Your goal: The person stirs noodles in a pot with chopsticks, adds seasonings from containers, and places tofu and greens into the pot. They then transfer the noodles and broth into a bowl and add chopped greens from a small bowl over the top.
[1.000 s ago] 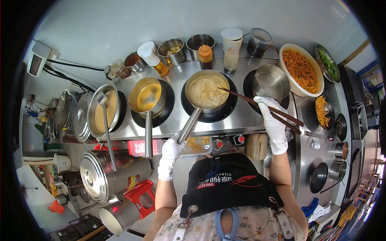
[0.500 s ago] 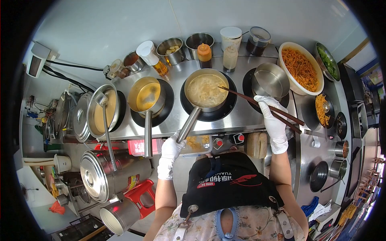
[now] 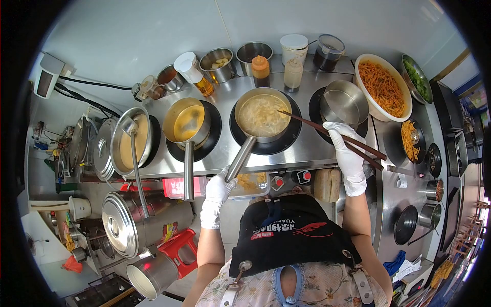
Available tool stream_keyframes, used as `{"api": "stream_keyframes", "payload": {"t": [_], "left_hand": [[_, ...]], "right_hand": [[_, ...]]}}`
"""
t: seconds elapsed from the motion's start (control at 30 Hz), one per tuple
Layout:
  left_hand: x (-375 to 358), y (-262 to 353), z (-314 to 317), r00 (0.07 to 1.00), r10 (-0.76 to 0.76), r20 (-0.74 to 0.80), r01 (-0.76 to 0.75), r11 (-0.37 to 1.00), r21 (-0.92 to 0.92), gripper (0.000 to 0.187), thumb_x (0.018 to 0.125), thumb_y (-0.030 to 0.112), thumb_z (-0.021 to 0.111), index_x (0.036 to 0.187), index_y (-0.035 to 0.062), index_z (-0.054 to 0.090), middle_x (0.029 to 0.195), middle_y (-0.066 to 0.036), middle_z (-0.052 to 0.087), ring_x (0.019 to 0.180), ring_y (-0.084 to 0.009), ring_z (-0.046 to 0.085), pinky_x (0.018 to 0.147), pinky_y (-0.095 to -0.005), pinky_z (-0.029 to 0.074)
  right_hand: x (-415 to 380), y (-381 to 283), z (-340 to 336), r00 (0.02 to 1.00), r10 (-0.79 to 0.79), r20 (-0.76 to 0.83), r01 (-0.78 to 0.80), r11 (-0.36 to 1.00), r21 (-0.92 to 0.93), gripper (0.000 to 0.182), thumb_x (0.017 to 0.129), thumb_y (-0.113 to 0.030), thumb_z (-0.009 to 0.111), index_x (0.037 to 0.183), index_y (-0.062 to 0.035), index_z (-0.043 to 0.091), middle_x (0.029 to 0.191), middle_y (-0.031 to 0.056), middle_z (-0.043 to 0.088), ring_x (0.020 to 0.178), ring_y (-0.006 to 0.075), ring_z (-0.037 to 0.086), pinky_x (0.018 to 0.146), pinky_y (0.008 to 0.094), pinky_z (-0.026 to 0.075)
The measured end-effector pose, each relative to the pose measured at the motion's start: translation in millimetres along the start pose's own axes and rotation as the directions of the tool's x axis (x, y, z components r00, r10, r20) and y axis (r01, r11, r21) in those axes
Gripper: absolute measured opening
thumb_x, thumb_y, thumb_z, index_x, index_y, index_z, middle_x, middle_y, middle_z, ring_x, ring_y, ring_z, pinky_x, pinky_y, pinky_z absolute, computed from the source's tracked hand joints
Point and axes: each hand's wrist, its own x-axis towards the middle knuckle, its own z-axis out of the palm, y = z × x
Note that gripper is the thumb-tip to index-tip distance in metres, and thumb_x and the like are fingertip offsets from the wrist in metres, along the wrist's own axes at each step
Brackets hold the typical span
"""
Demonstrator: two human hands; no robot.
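Note:
My left hand (image 3: 219,189), in a white glove, is wrapped round the handle end of a steel saucepan (image 3: 243,156). That pan sits on a black burner (image 3: 294,138) and holds pale, cloudy liquid with noodle-like strands (image 3: 263,115). My gloved right hand (image 3: 345,143) grips a pair of long dark brown chopsticks (image 3: 312,124). Their tips reach to the right rim of the pan, at the edge of the liquid. Just beyond my right hand stands a steel pot (image 3: 344,102) with clear liquid.
Left of the pan is another saucepan (image 3: 188,123) with yellow liquid, then a bowl of tan liquid with a ladle (image 3: 134,153). Squeeze bottles (image 3: 293,75) and tubs line the wall. At right stands a large bowl of orange shreds (image 3: 381,89). A lidded stockpot (image 3: 120,225) is at lower left.

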Motion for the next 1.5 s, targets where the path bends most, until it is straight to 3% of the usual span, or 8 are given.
{"api": "stream_keyframes", "payload": {"t": [0.97,1.07,1.2,1.27,1.3,1.33,1.4,1.5], "left_hand": [[1.0,-1.0,0.4,1.000,-0.001,0.004,0.001,1.000,0.016,0.064,0.080,0.035,0.072,0.133,0.0052,0.053,0.086,-0.022,0.067,0.080,-0.0318,0.068,0.074,-0.0373,0.052],[1.9,-5.0,5.0,1.000,-0.022,0.005,0.021,1.000,0.014,0.065,0.078,0.033,0.073,0.134,0.0082,0.053,0.086,-0.018,0.069,0.082,-0.0328,0.067,0.076,-0.0399,0.052],[8.0,4.9,11.3,0.898,0.213,-0.386,-0.226,0.974,0.013,0.055,0.081,0.026,0.073,0.130,0.0056,0.056,0.085,-0.014,0.068,0.076,-0.0299,0.065,0.076,-0.0358,0.051],[8.7,29.6,4.3,0.813,0.238,-0.532,-0.299,0.954,-0.029,0.048,0.085,0.022,0.071,0.128,0.0049,0.059,0.084,-0.011,0.068,0.073,-0.0248,0.064,0.074,-0.0323,0.051],[7.0,43.8,0.7,0.932,0.073,-0.354,-0.251,0.837,-0.487,0.040,0.088,0.019,0.068,0.125,0.0049,0.061,0.084,-0.007,0.067,0.071,-0.0176,0.061,0.071,-0.0280,0.049],[4.6,60.8,-4.1,0.995,0.003,-0.101,-0.086,0.553,-0.828,0.033,0.092,0.015,0.064,0.123,0.0049,0.063,0.084,-0.003,0.067,0.069,-0.0104,0.058,0.068,-0.0237,0.048],[0.5,94.3,-9.1,0.984,0.141,-0.108,-0.166,0.506,-0.846,0.031,0.095,0.014,0.060,0.124,0.0025,0.061,0.090,-0.001,0.067,0.069,-0.0030,0.054,0.062,-0.0175,0.044],[6.0,131.0,5.2,0.986,0.121,-0.113,-0.144,0.286,-0.947,0.039,0.097,0.018,0.056,0.132,0.0008,0.052,0.102,-0.006,0.068,0.066,-0.0038,0.056,0.060,-0.0185,0.045]], "right_hand": [[3.3,-14.9,-2.0,0.993,-0.085,-0.080,0.086,0.996,0.008,0.011,0.086,0.000,0.064,0.096,0.0014,0.069,0.097,0.0109,0.071,0.089,0.0189,0.066,0.083,0.0301,0.050],[-0.8,0.4,2.5,1.000,0.008,-0.006,-0.008,1.000,-0.007,0.010,0.087,0.000,0.063,0.095,0.0021,0.069,0.095,0.0110,0.070,0.089,0.0187,0.066,0.082,0.0302,0.051],[-4.8,13.5,1.0,0.971,0.117,-0.207,-0.032,0.927,0.374,0.014,0.095,-0.005,0.055,0.099,0.0039,0.065,0.101,0.0141,0.068,0.091,0.0218,0.066,0.085,0.0342,0.053],[0.6,1.6,3.3,0.915,0.355,-0.195,-0.143,0.734,0.664,0.021,0.098,-0.014,0.054,0.101,0.0036,0.063,0.102,0.0153,0.066,0.094,0.0238,0.065,0.088,0.0380,0.054],[0.3,12.8,6.5,0.897,0.434,-0.080,-0.181,0.526,0.831,0.024,0.098,-0.019,0.054,0.102,0.0034,0.062,0.102,0.0155,0.066,0.096,0.0248,0.065,0.090,0.0396,0.054],[-2.8,30.8,12.7,0.877,0.478,0.050,-0.207,0.282,0.937,0.028,0.098,-0.023,0.053,0.103,0.0032,0.060,0.101,0.0158,0.065,0.098,0.0258,0.064,0.091,0.0411,0.054],[-16.5,59.5,38.6,0.760,0.555,0.337,-0.261,-0.215,0.941,0.035,0.097,-0.030,0.055,0.108,0.0038,0.056,0.106,0.0171,0.063,0.102,0.0287,0.062,0.094,0.0408,0.053],[-35.4,47.3,80.5,0.580,0.555,0.596,-0.444,-0.398,0.803,0.036,0.096,-0.029,0.057,0.112,0.0040,0.054,0.109,0.0214,0.060,0.102,0.0261,0.062,0.086,0.0294,0.058]]}}
